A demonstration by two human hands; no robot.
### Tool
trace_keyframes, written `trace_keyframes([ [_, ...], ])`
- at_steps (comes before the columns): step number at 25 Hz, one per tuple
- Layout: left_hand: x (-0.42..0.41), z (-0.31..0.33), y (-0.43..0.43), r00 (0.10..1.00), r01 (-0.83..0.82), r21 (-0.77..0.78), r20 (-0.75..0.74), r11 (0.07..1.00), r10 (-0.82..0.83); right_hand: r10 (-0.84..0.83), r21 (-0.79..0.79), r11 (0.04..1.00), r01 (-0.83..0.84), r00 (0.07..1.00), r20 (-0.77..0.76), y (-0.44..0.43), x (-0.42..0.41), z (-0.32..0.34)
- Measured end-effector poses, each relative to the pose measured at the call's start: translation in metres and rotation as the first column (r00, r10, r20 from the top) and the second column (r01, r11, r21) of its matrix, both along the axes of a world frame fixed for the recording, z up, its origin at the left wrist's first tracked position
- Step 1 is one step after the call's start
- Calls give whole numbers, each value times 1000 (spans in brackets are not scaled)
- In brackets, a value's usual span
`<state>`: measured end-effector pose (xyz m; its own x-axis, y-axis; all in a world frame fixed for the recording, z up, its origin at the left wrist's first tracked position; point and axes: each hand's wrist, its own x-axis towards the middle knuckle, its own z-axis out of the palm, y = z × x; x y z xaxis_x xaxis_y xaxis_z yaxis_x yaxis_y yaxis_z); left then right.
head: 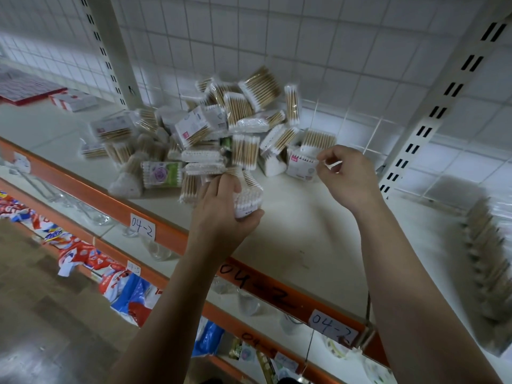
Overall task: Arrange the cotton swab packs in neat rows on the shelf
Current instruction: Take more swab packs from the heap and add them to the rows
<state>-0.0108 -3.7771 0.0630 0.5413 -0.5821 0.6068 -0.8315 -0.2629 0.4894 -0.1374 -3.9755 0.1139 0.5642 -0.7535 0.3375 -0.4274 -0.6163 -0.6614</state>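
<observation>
Gripping clear swab pack, left hand; right hand pinches pink-labelled pack.

White wire-grid back panel behind. White slotted metal upright at left, second slotted upright at right. Off-white shelf board with orange front rail; handwritten paper label "04-2" on rail. Brown wood-pattern floor lower left. Dim light.

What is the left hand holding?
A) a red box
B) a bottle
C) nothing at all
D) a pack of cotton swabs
D: the left hand has its fingers curled round a cotton swab pack, just in front of the messy pile on the shelf.
</observation>
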Motion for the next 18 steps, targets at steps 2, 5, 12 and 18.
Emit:
trace_keyframes([
  [2, 0, 1, 0, 1000, 6, 14, -7, 1000, -6, -5, -18, 1000, 5, 1000, -12, 0, 3, -1],
  [5, -1, 0, 2, 999, 50, 80, -2, 996, -50, -30, -52, 998, 30, 1000, 7, -3, 6, -3],
  [12, 3, 4, 6, 997, 71, 152, -37, 986, -66, -105, -167, 981, 102, 994, -13, -22, 16, -13],
  [18, 8, 3, 7, 997, 69, 124, -33, 990, -66, -137, -185, 973, 135, 991, 0, -35, 24, -11],
])
